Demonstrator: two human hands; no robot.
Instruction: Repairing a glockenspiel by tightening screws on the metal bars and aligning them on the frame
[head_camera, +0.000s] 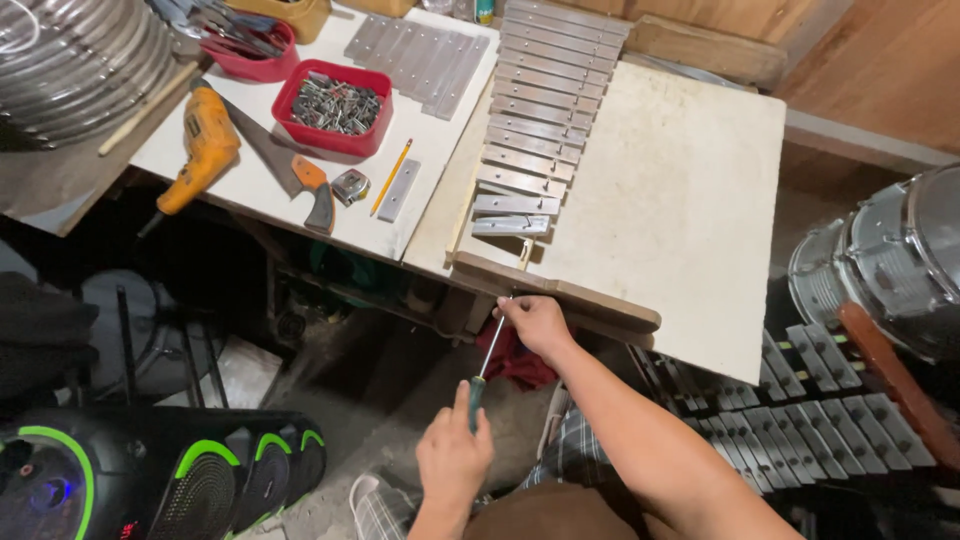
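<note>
Below wooden frame rail (560, 300): screwdriver (487, 362), stiff and light, best gripped at green handle. Left hand (452, 458) closed around handle; right hand (535, 322) pinching shaft tip against rail, beside metal glockenspiel bars (525, 150).

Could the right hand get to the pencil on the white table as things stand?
Probably yes, but not freely. The right hand is pinching the screwdriver shaft at the wooden bar. The pencil lies in the open beside a small metal plate, nothing covering it; it would have to let go first.
</note>
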